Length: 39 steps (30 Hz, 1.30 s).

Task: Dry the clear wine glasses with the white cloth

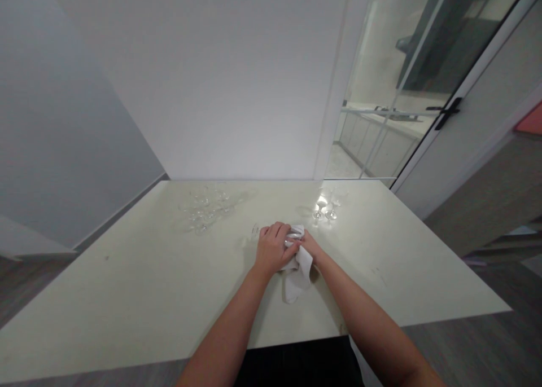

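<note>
Both hands meet above the near middle of the table. My left hand [271, 247] is wrapped round a clear stemmed glass [254, 231], whose foot sticks out to the left of the fingers. A white cloth [298, 277] is bunched against the glass's bowl and hangs down between my wrists. My right hand [310, 245] is closed on the cloth at the glass's right end; its fingers are mostly hidden behind the cloth.
Several clear glasses [205, 209] are grouped at the table's back left. Two stemmed glasses [325, 209] stand upright at the back right. A white wall [245, 93] borders the table's far edge, with a glazed door [423, 110] to the right.
</note>
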### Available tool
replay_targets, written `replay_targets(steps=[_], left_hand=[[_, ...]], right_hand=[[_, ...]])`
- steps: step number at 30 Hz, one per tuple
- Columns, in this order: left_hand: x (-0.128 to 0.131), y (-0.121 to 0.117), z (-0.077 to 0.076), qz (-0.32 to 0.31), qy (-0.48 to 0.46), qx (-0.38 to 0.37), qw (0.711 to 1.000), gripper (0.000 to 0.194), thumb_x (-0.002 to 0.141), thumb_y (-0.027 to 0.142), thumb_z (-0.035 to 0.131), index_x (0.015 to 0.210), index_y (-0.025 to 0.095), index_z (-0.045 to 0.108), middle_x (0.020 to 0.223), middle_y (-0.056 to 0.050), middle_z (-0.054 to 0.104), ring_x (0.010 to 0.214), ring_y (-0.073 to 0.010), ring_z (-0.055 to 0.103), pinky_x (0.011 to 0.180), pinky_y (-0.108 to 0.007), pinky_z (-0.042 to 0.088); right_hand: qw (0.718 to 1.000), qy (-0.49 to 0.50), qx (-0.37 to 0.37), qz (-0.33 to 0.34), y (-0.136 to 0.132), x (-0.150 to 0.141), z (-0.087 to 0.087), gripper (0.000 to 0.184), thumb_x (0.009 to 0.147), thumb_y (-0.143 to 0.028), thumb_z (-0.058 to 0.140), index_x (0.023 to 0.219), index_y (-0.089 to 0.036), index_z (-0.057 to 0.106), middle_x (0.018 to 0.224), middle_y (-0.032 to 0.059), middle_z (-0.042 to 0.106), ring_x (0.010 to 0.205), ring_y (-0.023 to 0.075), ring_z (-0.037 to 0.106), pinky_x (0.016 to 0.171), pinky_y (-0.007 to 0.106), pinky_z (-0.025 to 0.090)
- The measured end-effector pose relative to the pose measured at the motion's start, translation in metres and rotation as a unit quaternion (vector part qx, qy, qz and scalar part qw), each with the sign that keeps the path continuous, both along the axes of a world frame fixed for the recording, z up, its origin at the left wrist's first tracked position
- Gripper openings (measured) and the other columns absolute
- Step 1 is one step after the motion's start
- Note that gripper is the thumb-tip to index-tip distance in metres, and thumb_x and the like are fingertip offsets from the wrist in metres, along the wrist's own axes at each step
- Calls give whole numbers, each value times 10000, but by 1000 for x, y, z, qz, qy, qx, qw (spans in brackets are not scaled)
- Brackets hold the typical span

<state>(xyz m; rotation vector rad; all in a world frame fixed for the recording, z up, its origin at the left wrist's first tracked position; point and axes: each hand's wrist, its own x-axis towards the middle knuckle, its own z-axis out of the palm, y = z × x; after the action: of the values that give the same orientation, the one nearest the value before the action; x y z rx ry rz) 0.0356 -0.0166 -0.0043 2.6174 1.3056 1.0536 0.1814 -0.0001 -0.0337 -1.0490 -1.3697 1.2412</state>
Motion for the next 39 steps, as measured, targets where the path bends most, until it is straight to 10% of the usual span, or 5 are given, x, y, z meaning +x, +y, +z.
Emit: replay_targets(steps=[23,32,39], left_hand=[[-3,1,2,66,-204,-65,975,399,922,520,408,1098,186,538,986,-67,620,861,-208,579,845,-367,402],[-5,18,-6,21,-493,-186,850,427,831,561,539,1063,209,468,1008,-64,596,880,-168,602,780,-297,490],[2,15,-6,-61,-538,-259,800,476,823,570,566,1127,214,482,1134,-98,617,1011,-202,617,857,-339,499]], right_hand=[[988,105,-92,-60,-11,-4,8,361,710,-504,639,861,-177,635,821,24,658,780,178,590,731,284,472],[996,49,-9,-80,-3,2,-3,594,827,-713,398,829,-164,622,721,49,625,744,195,584,695,303,480],[966,-162,196,39,-17,-11,8,322,859,-390,541,1112,-203,612,1123,67,636,1050,221,561,967,362,408]])
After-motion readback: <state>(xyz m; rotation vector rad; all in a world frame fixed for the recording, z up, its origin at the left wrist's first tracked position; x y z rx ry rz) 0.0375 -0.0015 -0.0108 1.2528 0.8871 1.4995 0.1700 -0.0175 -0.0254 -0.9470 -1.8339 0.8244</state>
